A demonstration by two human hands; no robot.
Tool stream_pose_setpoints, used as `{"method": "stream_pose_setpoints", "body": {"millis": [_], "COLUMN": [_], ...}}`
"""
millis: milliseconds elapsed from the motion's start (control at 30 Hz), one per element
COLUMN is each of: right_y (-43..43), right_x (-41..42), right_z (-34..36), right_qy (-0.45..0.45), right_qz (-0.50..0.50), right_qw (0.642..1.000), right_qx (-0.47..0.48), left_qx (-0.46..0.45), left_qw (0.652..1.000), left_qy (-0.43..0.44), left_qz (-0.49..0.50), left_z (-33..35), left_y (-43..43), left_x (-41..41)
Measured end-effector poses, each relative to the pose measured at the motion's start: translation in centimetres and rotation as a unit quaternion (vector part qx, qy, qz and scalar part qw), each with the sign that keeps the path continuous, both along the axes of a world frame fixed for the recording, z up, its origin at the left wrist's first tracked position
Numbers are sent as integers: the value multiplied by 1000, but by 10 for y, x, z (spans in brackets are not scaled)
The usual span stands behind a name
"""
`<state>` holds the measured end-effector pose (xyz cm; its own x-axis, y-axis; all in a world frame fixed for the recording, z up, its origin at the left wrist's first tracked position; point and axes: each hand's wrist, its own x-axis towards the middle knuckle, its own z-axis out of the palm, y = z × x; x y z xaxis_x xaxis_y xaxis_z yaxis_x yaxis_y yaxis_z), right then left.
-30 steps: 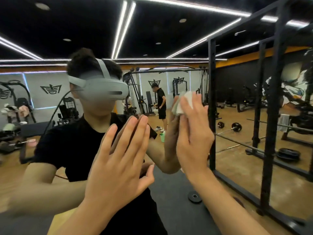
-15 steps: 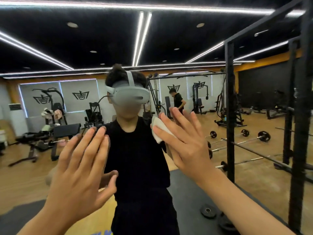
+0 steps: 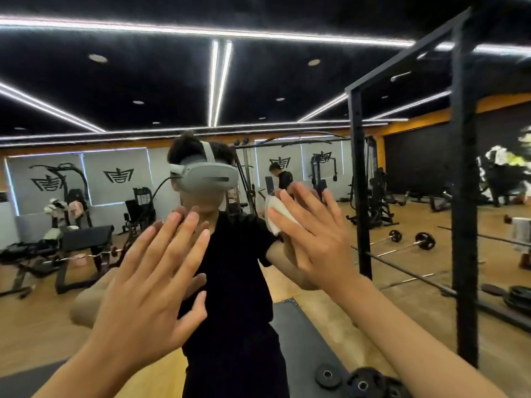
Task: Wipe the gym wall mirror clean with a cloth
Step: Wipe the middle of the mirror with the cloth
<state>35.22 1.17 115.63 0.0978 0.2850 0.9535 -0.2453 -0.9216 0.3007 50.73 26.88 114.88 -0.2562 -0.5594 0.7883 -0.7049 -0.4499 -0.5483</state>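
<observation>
The wall mirror fills the view and reflects me in a black shirt and a grey headset. My right hand lies flat against the glass with straight, spread fingers and presses a white cloth onto it. Only the cloth's left edge shows past my fingers. To the left and lower down, my left hand rests flat on the glass with its fingers straight and holds nothing.
A black steel rack frame stands close on the right. Black weight plates lie on the dark floor mat at the lower right. The glass reflects benches, barbells, machines and another person far back in the gym.
My right hand has slid the cloth leftward and a little lower across the glass. My left hand has stayed flat on the mirror. My view has swung and tilted upward.
</observation>
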Motion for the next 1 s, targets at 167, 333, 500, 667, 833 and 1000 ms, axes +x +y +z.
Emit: {"method": "stream_pose_setpoints", "body": {"millis": [167,333,500,667,833,1000], "right_y": [-51,-90,-64,9,78,20], "right_x": [-44,-64,-52,14,72,32], "right_z": [1,-6,40,116,132,156], "right_qy": [-14,-58,-95,-55,22,41], "right_qz": [-21,-21,0,141,93,-14], "right_qw": [999,991,978,982,994,982], "right_qx": [47,122,185,110,-50,-186], "left_qx": [-9,-29,-55,-67,-82,-93], "left_qw": [999,996,995,996,995,994], "left_qy": [34,53,34,19,1,-11], "left_qz": [15,62,75,61,56,64], "left_z": [5,-1,-7,-7,-9,-11], "left_y": [-32,-43,-51,-51,-51,-52], "left_x": [-13,-6,-4,0,6,8]}}
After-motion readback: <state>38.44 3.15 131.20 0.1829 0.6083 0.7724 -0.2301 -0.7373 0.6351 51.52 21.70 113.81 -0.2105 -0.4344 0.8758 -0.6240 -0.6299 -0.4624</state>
